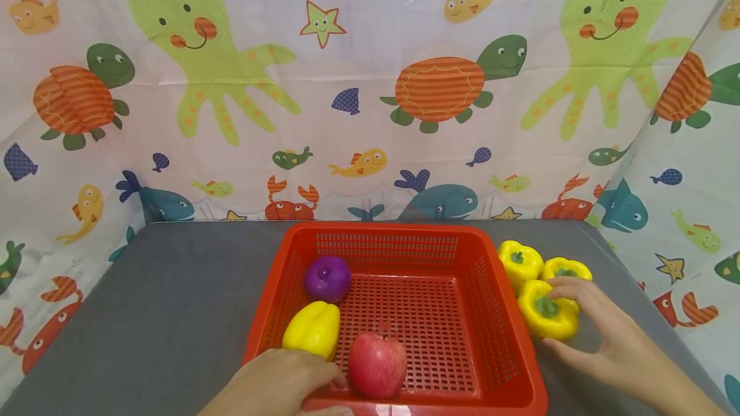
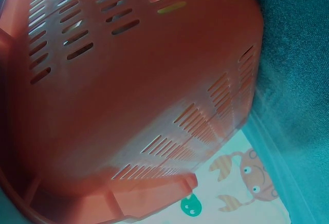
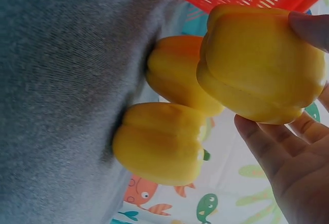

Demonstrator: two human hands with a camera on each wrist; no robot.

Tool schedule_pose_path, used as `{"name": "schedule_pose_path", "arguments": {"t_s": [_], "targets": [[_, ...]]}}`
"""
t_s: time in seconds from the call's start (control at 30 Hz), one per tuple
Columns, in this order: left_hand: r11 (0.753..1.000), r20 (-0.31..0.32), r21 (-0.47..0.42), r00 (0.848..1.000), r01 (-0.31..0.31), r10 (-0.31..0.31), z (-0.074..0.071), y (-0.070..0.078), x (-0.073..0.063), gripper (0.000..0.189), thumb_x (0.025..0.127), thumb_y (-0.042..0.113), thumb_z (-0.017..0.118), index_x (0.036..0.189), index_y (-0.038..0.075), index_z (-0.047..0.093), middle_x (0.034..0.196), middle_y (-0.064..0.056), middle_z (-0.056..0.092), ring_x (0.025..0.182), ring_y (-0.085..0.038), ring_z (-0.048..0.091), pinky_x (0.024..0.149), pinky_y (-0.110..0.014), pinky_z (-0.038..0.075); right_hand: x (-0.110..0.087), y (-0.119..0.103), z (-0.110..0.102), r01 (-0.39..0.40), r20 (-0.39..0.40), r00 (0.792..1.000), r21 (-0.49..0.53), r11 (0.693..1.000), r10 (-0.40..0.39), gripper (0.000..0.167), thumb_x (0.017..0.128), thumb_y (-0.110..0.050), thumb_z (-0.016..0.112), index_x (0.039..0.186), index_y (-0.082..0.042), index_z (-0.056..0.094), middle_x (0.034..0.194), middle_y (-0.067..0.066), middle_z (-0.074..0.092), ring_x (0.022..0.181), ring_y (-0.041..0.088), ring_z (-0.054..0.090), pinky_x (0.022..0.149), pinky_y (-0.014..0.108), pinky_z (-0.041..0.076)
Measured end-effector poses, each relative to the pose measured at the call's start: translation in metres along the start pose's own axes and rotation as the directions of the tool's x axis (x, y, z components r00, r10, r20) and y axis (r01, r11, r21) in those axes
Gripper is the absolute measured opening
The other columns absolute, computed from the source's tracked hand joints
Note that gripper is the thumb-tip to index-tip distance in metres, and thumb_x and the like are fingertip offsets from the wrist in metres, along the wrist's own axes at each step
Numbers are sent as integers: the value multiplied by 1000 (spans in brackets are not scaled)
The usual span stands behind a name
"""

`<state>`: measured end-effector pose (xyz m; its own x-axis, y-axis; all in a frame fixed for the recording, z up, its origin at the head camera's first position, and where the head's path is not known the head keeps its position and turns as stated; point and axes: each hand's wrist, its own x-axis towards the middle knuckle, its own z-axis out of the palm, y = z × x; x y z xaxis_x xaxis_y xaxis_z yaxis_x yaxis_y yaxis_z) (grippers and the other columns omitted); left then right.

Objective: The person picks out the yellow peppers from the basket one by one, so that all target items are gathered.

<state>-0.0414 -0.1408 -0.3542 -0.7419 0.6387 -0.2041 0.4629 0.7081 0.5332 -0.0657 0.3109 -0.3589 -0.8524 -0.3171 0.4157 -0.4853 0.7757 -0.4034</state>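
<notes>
A red plastic basket point(image 1: 405, 230) holds a purple round vegetable point(image 1: 327, 278), a yellow bell pepper point(image 1: 313, 330) and a red apple point(image 1: 378, 365). My left hand point(image 1: 283, 377) grips the basket's front rim near the left corner, fingers inside beside the apple and thumb at the front. The left wrist view shows only the basket's outer wall point(image 2: 128, 70). Right of the basket, my right hand point(image 1: 607, 332) holds another yellow bell pepper point(image 3: 262, 64) between thumb and fingertips, raised off the cloth. Two more yellow bell peppers point(image 3: 159, 144) stand just behind it.
Grey cloth point(image 1: 162, 313) covers the table on both sides of the basket. A white curtain point(image 1: 370, 133) printed with sea animals hangs along the back and sides.
</notes>
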Motion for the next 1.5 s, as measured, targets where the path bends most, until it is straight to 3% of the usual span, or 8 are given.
{"name": "schedule_pose_path", "arguments": {"t_s": [0.17, 0.43, 0.77, 0.97, 1.5], "targets": [[1000, 1, 10, 1000, -4, 4, -1, 0, 0, 46, 91, 71, 52, 108, 33, 72, 89, 26, 62, 76, 3, 55, 71, -30, 53, -1, 3, 5, -10, 13, 1000, -29, 1000, 10, 67, 62, -26, 98, 117, -26, 59, 131, -4, 57, 117, 0, 44, 84, 19, 48], [1000, 4, 20, 1000, -10, 9, -1, 0, 0, 46, 91, 71, 51, 108, 34, 72, 89, 26, 62, 76, 4, 55, 72, -31, 53, 1, 4, 13, 11, 52, 999, 31, 999, -13, 64, 65, -20, 97, 117, -25, 60, 129, -6, 58, 117, -2, 46, 89, 7, 38], [1000, 8, 21, 1000, -17, 17, -1, -1, 0, 46, 91, 70, 53, 110, 33, 72, 92, 26, 63, 78, 4, 56, 74, -31, 54, 3, 9, 26, 104, 54, 992, 105, 989, -110, 71, 62, -7, 96, 120, -24, 58, 130, -1, 58, 120, 1, 48, 94, 6, 36], [999, -4, 25, 1000, -24, 24, -1, -1, 0, 48, 91, 71, 50, 109, 32, 72, 91, 26, 63, 76, 4, 56, 73, -30, 54, 3, 9, 30, 59, 86, 994, 100, 993, -67, 68, 65, -15, 96, 119, -24, 56, 130, -5, 55, 118, 2, 47, 91, 10, 41], [999, 7, -41, 999, 33, -33, -2, 3, -2, 41, 92, 67, 54, 107, 33, 71, 88, 27, 61, 74, 2, 55, 71, -30, 52, 6, 10, 35, 60, 100, 993, 88, 994, -69, 63, 69, -24, 95, 121, -27, 59, 131, -8, 53, 116, 3, 48, 88, 25, 51]]}}
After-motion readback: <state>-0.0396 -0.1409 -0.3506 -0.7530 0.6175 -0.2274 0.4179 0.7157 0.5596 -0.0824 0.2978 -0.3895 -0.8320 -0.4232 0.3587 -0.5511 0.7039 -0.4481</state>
